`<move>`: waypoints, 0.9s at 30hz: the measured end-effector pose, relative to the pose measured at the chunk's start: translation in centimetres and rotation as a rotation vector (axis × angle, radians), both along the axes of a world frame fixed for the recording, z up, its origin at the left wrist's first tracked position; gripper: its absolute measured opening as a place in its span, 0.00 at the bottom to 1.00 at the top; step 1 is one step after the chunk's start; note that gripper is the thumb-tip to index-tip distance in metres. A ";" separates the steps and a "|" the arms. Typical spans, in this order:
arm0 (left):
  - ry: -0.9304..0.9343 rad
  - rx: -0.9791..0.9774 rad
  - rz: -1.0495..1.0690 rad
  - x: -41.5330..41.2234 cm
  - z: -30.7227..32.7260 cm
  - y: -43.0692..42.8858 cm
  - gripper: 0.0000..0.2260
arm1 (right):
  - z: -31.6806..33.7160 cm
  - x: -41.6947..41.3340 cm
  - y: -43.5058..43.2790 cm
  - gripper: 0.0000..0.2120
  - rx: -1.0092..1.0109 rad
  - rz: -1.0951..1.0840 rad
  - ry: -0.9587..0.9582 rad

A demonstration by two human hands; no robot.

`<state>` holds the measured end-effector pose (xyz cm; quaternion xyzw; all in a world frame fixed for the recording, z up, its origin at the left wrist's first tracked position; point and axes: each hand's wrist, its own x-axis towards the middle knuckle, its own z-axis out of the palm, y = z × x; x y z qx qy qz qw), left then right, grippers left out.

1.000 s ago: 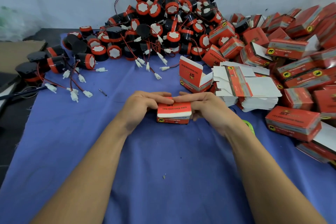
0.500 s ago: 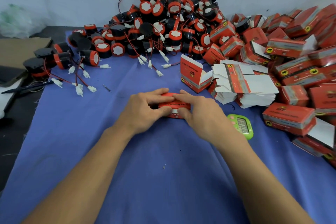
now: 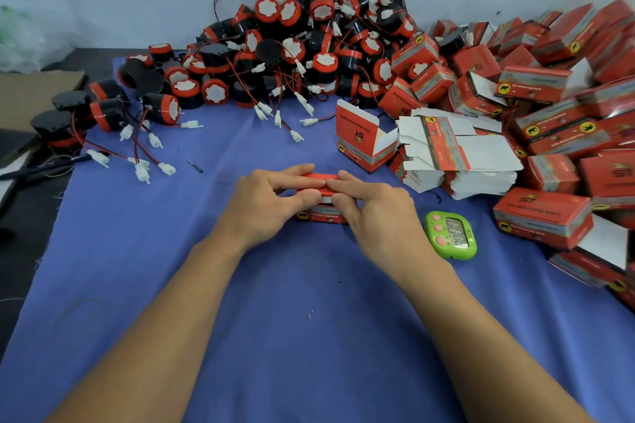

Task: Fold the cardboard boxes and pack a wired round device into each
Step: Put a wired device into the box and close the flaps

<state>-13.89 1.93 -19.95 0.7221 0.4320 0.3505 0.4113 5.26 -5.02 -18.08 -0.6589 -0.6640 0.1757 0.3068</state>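
A small red cardboard box (image 3: 321,216) sits on the blue cloth (image 3: 309,319) at the centre. My left hand (image 3: 271,203) grips its left end, thumb and fingers curled over the top flap. My right hand (image 3: 374,213) grips the right end, fingers pinching the same flap. Most of the box is hidden by both hands. A large heap of black and red wired round devices (image 3: 302,45) lies at the back. An opened, folded box (image 3: 360,141) stands behind my hands, beside a stack of flat box blanks (image 3: 457,161).
Several closed red boxes (image 3: 556,103) are piled along the right side. A green digital timer (image 3: 452,233) lies just right of my right wrist. Loose white connectors (image 3: 144,168) on red wires trail at the left. Brown cardboard (image 3: 34,93) lies off the cloth's left edge.
The box was tipped from showing its white and red front to lying lower under my hands. My fingers moved over its top flap. The view shifted, revealing the green timer.
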 end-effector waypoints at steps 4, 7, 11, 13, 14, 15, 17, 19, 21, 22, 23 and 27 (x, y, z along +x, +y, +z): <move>-0.030 -0.033 -0.025 0.0 0.0 -0.2 0.15 | -0.2 -0.7 -0.7 0.17 0.006 0.016 -0.152; -0.042 -0.050 -0.027 0.0 -0.1 -0.3 0.13 | -0.6 -1.1 -1.6 0.19 0.001 0.060 -0.211; -0.097 -0.103 0.030 0.2 -0.3 -0.2 0.08 | -1.2 -0.9 -2.3 0.25 -0.010 0.100 -0.262; -0.120 -0.116 0.025 0.4 -0.3 -0.3 0.08 | -1.3 -0.7 -2.3 0.26 -0.016 0.112 -0.298; -0.130 -0.119 0.014 0.6 -0.3 -0.4 0.10 | -1.4 -0.7 -2.3 0.28 -0.015 0.114 -0.322; -0.133 -0.115 0.009 0.7 -0.3 -0.6 0.12 | -1.5 -0.8 -2.4 0.29 -0.016 0.116 -0.346; -0.110 -0.087 0.025 0.8 -0.2 -0.8 0.15 | -1.8 -0.9 -2.4 0.31 -0.006 0.123 -0.371; -0.044 -0.032 0.048 0.9 -0.2 -0.8 0.16 | -2.2 -0.8 -2.3 0.30 0.009 0.127 -0.283; 0.012 -0.022 0.055 1.0 -0.4 -0.9 0.18 | -2.2 -0.6 -2.2 0.27 -0.009 0.062 0.000; 0.028 -0.059 0.060 1.1 -0.5 -0.9 0.21 | -2.1 -0.4 -2.1 0.26 -0.012 -0.002 0.156; 0.055 -0.095 0.068 1.2 -0.5 -1.1 0.23 | -2.0 -0.4 -2.0 0.25 -0.010 -0.070 0.264; 0.041 -0.108 0.025 1.2 0.0 -1.2 0.16 | -1.7 0.2 -1.6 0.22 -0.023 -0.101 0.405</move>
